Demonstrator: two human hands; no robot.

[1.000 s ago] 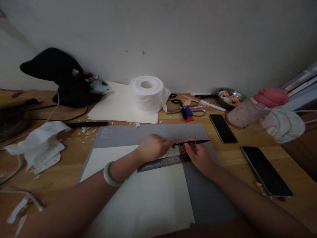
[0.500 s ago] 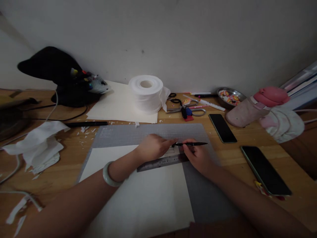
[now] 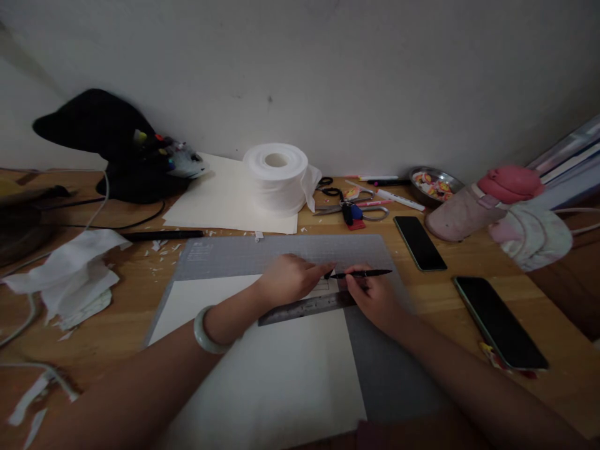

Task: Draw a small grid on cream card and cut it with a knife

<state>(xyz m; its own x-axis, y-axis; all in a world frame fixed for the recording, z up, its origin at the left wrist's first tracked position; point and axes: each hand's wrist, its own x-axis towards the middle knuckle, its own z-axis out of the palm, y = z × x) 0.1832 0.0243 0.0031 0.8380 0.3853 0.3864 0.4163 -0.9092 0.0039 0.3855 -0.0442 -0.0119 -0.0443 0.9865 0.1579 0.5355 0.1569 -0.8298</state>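
My right hand (image 3: 375, 300) is closed round a slim black pen (image 3: 370, 273), its tip pointing left over the white paper (image 3: 276, 375). Close to that tip reaches the index finger of my left hand (image 3: 290, 278), which rests on the paper's upper part, a pale bangle on its wrist. A small dark spot shows under this fingertip; I cannot make out what it is. Just below both hands lies a metal ruler (image 3: 304, 307), tilted slightly up to the right. Thin drawn lines show above it, partly hidden by my left hand. Under the paper is a grey cutting mat (image 3: 389, 375).
A white tissue roll (image 3: 276, 181) stands on paper sheets (image 3: 206, 206) behind the mat. Scissors (image 3: 375, 214), pens and a metal bowl (image 3: 435, 186) lie right of it. Two phones (image 3: 419, 244) and a pink bottle (image 3: 482, 203) are at right. Crumpled tissue (image 3: 84, 269) lies left.
The view has shifted very slightly. Both hands, the pen and the ruler stay in almost the same place.
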